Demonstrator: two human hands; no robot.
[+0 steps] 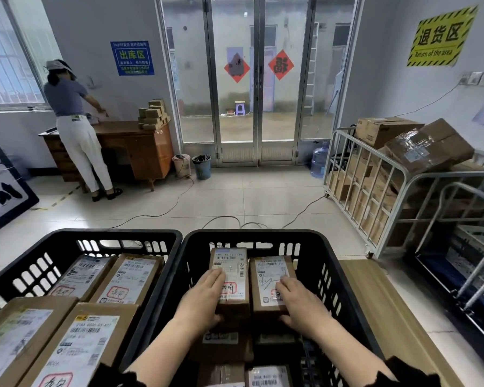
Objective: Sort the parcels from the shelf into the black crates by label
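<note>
Two arms show at the bottom of the view, and each one wears a black sleeve. The left sleeve (115, 378) is at about 7 o'clock and the right sleeve (408, 375) is at about 5 o'clock. The cloth looks dark and soft. The end of each sleeve is bumpy and wavy, a bit like lace. Only a small part of each sleeve shows. Past the sleeves the arms are bare down to the wrists. The left hand (204, 300) and the right hand (299, 305) are bare too. The nails are too small to see well.
</note>
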